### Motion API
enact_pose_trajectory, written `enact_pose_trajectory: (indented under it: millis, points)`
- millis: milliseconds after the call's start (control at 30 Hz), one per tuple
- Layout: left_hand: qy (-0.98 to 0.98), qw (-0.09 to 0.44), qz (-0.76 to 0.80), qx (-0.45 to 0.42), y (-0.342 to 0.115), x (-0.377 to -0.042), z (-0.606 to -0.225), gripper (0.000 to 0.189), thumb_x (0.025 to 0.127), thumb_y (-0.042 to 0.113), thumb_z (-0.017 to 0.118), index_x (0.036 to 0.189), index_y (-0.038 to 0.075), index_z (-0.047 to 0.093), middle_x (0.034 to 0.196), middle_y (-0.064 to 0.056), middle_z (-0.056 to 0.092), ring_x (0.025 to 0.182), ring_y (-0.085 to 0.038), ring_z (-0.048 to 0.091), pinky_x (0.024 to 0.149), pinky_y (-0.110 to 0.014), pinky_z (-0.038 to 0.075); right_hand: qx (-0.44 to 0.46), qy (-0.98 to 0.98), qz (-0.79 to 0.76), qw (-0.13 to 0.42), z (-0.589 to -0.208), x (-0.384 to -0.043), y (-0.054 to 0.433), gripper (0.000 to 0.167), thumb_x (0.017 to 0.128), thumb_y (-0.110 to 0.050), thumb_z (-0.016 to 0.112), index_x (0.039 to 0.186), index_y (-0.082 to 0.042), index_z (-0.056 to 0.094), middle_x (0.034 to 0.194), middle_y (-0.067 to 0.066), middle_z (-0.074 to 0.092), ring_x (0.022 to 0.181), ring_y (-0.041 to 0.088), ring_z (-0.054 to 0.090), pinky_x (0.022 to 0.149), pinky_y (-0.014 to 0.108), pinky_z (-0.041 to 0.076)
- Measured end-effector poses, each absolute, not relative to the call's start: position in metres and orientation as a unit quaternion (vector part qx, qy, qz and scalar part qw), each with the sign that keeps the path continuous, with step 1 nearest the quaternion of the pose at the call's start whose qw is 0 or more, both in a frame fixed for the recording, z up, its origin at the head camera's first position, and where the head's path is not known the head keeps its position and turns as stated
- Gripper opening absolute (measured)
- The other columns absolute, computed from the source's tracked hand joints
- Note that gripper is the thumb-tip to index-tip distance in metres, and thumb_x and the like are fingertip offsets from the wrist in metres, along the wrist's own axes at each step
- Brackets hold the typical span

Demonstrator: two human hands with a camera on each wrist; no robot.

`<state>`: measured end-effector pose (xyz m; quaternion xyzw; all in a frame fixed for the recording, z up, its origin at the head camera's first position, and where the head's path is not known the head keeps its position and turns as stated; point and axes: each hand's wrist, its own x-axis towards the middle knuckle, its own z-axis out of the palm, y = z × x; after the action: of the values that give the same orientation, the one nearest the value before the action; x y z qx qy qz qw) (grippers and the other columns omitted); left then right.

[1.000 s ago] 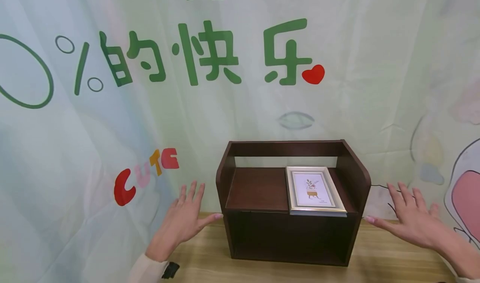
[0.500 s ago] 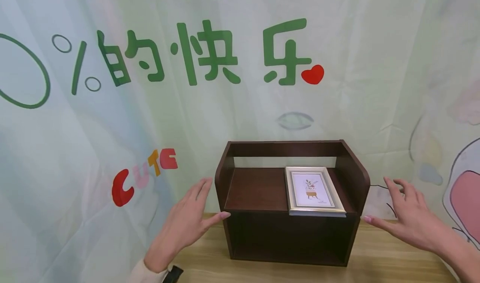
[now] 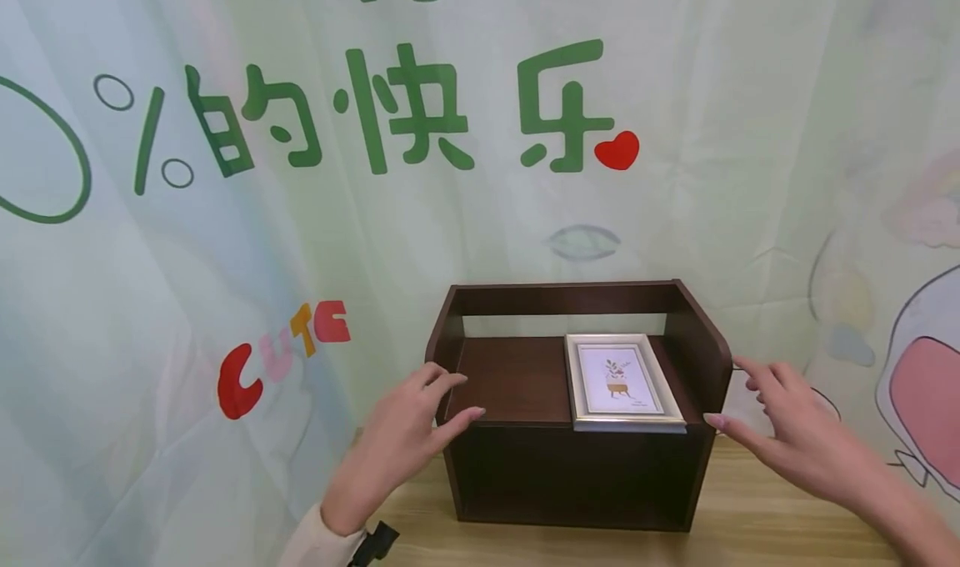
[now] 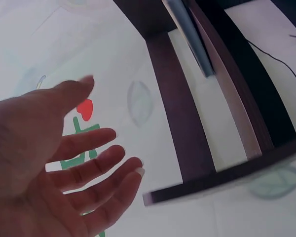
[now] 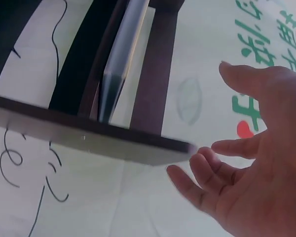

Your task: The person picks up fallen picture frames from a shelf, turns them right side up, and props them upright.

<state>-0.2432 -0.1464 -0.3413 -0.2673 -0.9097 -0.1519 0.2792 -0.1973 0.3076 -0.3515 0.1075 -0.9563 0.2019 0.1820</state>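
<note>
A dark brown desktop shelf [image 3: 513, 375] stands upright, with raised side panels and an open lower compartment. On the right half of its top board lies a picture frame [image 3: 665, 373] with a pale gold border and a potted plant print, face up and slightly over the front edge. My left hand [image 3: 401, 429], fingers loosely bent and thumb apart, is beside the left panel and overlaps it in the head view. In the left wrist view its fingers [image 4: 108, 136] hold nothing. My right hand [image 3: 798, 429] is at the right panel, fingertips close to the panel's edge in the right wrist view.
The shelf stands on a light wood table [image 3: 780, 500]. Close behind hangs a pale green printed curtain [image 3: 712, 175] with green characters and a red heart [image 3: 618, 150]. A black strap [image 3: 375, 542] is around the left wrist.
Both hands have moved inward toward the shelf's side panels, and their spread fingers have bent more. The shelf and picture frame stay in place; the head view has shifted slightly.
</note>
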Motion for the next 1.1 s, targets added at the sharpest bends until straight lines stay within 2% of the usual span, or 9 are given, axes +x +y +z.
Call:
enact_pose_trajectory:
  millis: [133,267,367,467,600,767,933,1100]
  points:
    - [-0.894,0.283,-0.185,-0.295,-0.131,-0.25,-0.338,0.023,0.09,0.029,0.085,0.106,0.014,0.079,0.101,0.001,0.069,0.076,-0.013,0.064,0.065,-0.021,0.053,0.117,-0.95,0.218,0.188,-0.351,-0.197,0.296,0.072,0.096,-0.046,0.076,0.146,-0.002,0.051,0.125,0.016,0.06,0.101,0.026,0.063,0.069,0.03,0.053]
    - [-0.89,0.249,-0.207,-0.32,-0.115,-0.261,-0.336,0.016,0.094,0.023,0.081,0.107,0.013,0.08,0.106,-0.001,0.071,0.087,-0.016,0.071,0.075,-0.028,0.06,0.125,-0.948,0.218,0.194,-0.354,-0.2,0.285,0.065,0.096,-0.044,0.076,0.14,0.0,0.055,0.124,0.016,0.067,0.095,0.02,0.067,0.068,0.028,0.054]
    - [-0.9,0.192,-0.216,-0.327,-0.106,-0.27,-0.338,0.023,0.098,0.024,0.077,0.116,0.011,0.078,0.113,-0.004,0.072,0.096,-0.02,0.073,0.084,-0.035,0.063,0.131,-0.949,0.206,0.202,-0.356,-0.203,0.277,0.064,0.096,-0.043,0.077,0.138,0.001,0.057,0.127,0.018,0.069,0.1,0.025,0.071,0.073,0.036,0.059]
    - [-0.909,0.148,-0.213,-0.327,-0.099,-0.279,-0.342,0.032,0.1,0.029,0.073,0.125,0.009,0.075,0.122,-0.008,0.073,0.106,-0.025,0.074,0.092,-0.04,0.063,0.137,-0.951,0.193,0.199,-0.358,-0.207,0.27,0.066,0.097,-0.043,0.075,0.138,0.004,0.056,0.132,0.023,0.068,0.109,0.036,0.071,0.083,0.05,0.061]
    - [-0.906,0.148,-0.207,-0.338,-0.088,-0.292,-0.347,0.035,0.102,0.029,0.07,0.13,0.007,0.073,0.127,-0.011,0.073,0.113,-0.028,0.073,0.098,-0.044,0.061,0.138,-0.956,0.185,0.182,-0.359,-0.214,0.261,0.071,0.098,-0.045,0.073,0.141,0.008,0.054,0.137,0.028,0.064,0.117,0.044,0.068,0.09,0.06,0.058]
    - [-0.906,0.153,-0.192,-0.344,-0.072,-0.311,-0.355,0.036,0.104,0.03,0.067,0.132,0.007,0.071,0.133,-0.012,0.071,0.119,-0.028,0.071,0.102,-0.045,0.06,0.141,-0.958,0.193,0.16,-0.362,-0.226,0.251,0.074,0.097,-0.044,0.075,0.143,0.01,0.053,0.135,0.029,0.064,0.117,0.042,0.068,0.091,0.06,0.058]
    - [-0.931,0.094,-0.172,-0.309,-0.059,-0.326,-0.358,0.056,0.106,0.046,0.06,0.149,0.01,0.06,0.159,-0.014,0.054,0.144,-0.031,0.058,0.116,-0.051,0.05,0.145,-0.956,0.215,0.139,-0.37,-0.236,0.244,0.071,0.096,-0.038,0.077,0.141,0.011,0.053,0.132,0.027,0.067,0.114,0.037,0.069,0.091,0.057,0.059]
    - [-0.944,0.041,-0.166,-0.282,-0.046,-0.341,-0.363,0.073,0.105,0.061,0.051,0.161,0.014,0.045,0.17,-0.01,0.039,0.153,-0.03,0.047,0.12,-0.051,0.046,0.143,-0.957,0.217,0.126,-0.377,-0.246,0.24,0.071,0.096,-0.039,0.076,0.14,0.011,0.051,0.131,0.026,0.066,0.108,0.031,0.068,0.087,0.052,0.06]
